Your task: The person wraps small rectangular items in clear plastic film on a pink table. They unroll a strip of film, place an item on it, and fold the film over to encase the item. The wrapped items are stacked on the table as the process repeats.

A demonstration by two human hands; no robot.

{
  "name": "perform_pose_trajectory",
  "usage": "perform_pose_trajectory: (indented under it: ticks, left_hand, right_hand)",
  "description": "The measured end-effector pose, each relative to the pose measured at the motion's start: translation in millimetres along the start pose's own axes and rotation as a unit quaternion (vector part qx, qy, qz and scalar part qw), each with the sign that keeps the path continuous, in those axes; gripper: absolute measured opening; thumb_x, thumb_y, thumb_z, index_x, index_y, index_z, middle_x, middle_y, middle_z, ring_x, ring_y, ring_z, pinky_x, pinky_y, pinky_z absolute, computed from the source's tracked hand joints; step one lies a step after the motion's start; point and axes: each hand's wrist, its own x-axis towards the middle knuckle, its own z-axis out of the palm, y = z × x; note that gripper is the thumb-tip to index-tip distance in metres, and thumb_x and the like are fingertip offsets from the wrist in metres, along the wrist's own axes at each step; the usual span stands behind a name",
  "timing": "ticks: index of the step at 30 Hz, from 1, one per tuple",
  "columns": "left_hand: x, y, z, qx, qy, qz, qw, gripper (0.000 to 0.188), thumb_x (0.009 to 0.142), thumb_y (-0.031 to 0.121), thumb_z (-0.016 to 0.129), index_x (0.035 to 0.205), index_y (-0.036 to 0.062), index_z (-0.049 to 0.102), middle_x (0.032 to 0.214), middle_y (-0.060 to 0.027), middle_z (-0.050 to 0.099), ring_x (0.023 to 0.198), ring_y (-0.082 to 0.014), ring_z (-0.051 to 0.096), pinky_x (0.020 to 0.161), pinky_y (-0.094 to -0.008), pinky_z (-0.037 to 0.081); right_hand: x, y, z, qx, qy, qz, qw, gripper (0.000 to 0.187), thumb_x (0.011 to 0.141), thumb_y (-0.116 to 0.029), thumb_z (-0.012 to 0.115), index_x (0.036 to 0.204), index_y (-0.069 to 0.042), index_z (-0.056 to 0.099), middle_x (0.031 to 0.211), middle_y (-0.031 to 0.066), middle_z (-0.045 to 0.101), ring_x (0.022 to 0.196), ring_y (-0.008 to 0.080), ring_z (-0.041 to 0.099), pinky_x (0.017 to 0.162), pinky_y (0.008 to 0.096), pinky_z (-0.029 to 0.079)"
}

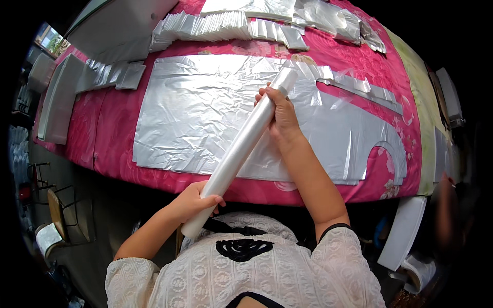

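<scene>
A long roll of translucent white plastic (240, 146) slants across the view, its near end by my body and its far end over the table. My left hand (197, 201) is wrapped round the roll close to its near end. Farther up, my right hand (277, 112) grips it near the far end, thumb on top. Beneath lies a flat stack of silvery-white plastic bags (190, 113), wrinkled on the left. At its right side the stack has cut-out handle shapes, with strips (367, 92) running to the right.
A pink flowered cloth (115, 131) covers the table. Rows of folded plastic packets (205, 26) stand along the back, beside larger flat bags (287, 9). White boxes (61, 100) stand at the left, with more packets (131, 76) beside them. A chair (55, 218) is on the floor at left.
</scene>
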Motion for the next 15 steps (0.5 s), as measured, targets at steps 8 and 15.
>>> perform_pose_trajectory:
  ticks: [8, 15]
  left_hand:
    - [-16.0, -31.3, -11.9, 0.009, -0.018, -0.048, 0.999, 0.052, 0.074, 0.034, 0.067, 0.112, 0.0005, 0.053, 0.081, -0.0068, 0.060, 0.069, -0.0132, 0.058, 0.065, -0.0268, 0.048]
    - [-16.6, -26.8, -13.3, -0.021, -0.047, -0.060, 0.997, 0.058, 0.073, 0.040, 0.070, 0.112, 0.0011, 0.053, 0.082, -0.0073, 0.060, 0.068, -0.0130, 0.058, 0.063, -0.0269, 0.048]
  right_hand:
    - [27.6, -67.5, -52.2, -0.361, 0.015, -0.117, 0.925, 0.020, 0.084, -0.022, 0.061, 0.098, -0.007, 0.060, 0.084, -0.0011, 0.061, 0.072, 0.0063, 0.051, 0.062, 0.0199, 0.041]
    - [14.1, -70.6, -44.6, -0.515, -0.122, 0.046, 0.847, 0.025, 0.083, -0.028, 0.066, 0.083, -0.003, 0.064, 0.070, -0.0026, 0.057, 0.059, 0.0048, 0.047, 0.054, 0.0202, 0.039]
